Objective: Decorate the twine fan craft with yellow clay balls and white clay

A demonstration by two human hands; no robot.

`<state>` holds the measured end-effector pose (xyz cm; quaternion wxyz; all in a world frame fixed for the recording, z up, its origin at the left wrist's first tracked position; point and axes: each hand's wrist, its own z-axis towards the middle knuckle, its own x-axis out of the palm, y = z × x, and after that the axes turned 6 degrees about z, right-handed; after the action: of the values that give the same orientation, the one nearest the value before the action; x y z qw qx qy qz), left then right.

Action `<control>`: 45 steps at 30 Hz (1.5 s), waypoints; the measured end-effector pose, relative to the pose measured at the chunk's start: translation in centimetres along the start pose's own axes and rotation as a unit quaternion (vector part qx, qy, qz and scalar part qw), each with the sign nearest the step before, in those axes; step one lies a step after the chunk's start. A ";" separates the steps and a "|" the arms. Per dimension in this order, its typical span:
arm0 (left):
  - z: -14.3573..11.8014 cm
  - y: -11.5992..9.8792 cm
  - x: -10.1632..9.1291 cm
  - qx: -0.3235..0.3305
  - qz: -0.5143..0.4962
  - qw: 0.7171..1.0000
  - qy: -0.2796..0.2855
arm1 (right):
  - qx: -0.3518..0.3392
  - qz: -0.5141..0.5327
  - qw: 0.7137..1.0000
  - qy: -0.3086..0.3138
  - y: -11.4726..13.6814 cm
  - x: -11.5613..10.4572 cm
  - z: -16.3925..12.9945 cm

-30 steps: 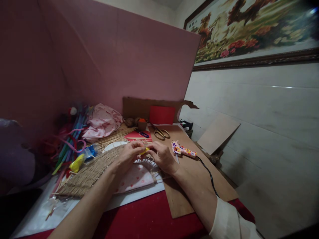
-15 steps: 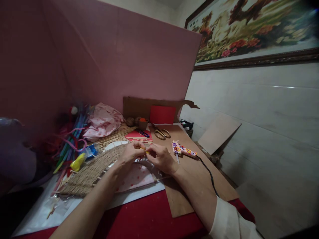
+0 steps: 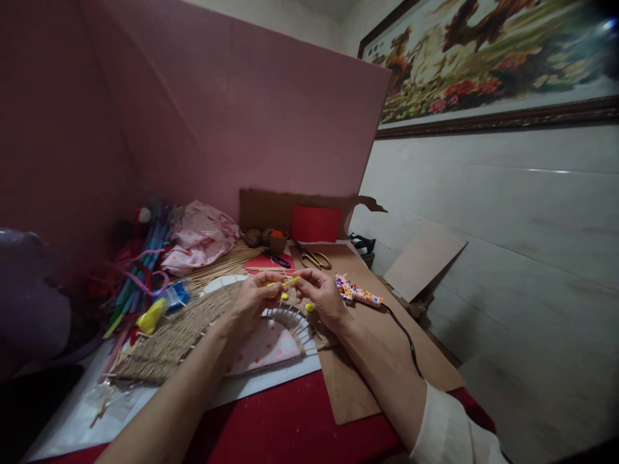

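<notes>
My left hand (image 3: 258, 295) and my right hand (image 3: 323, 298) pinch opposite ends of a thin yellow strip of what looks like modelling clay (image 3: 291, 281). Two small yellow lumps (image 3: 309, 308) show just below the fingers, one near each hand. Beneath both hands lies an arched piece woven from brown twine over thin sticks (image 3: 169, 345), with pink dotted fabric (image 3: 265, 348) along its inner side. My left forearm crosses over the weave and hides part of it.
A flower-patterned glue gun (image 3: 365, 295) with a black cord lies on brown board (image 3: 353, 386) to the right. Gold-handled scissors (image 3: 316, 260) rest behind. At left are a yellow packet (image 3: 151, 316), a blue packet (image 3: 178, 294), pipe cleaners (image 3: 130, 290) and crumpled pink cloth (image 3: 200, 235).
My hands have drawn slightly apart, and the yellow strip now shows stretched between them. My right hand has risen a little and turned, so the small yellow lumps below have come into view.
</notes>
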<state>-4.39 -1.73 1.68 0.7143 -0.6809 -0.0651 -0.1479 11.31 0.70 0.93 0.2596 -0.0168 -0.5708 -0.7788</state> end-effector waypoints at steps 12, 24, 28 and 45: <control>0.2 -0.1 -0.4 0.002 0.003 0.997 -0.078 | -0.023 0.008 0.998 -0.065 -0.3 -0.2 0.1; 0.3 0.2 -0.4 -0.015 0.011 0.994 -0.108 | 0.050 0.059 0.997 -0.011 -0.5 -0.2 0.1; 0.2 0.1 -0.3 0.006 0.069 0.993 -0.096 | 0.034 0.009 0.999 -0.022 -0.5 -0.2 0.0; -0.5 0.2 1.2 -0.048 0.007 0.999 -0.009 | -0.223 -0.238 0.945 0.032 -0.5 0.6 -0.9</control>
<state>-3.28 -2.32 1.86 0.6810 -0.7164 -0.0594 -0.1395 10.78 -0.22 0.37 0.0742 0.0868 -0.3614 -0.9254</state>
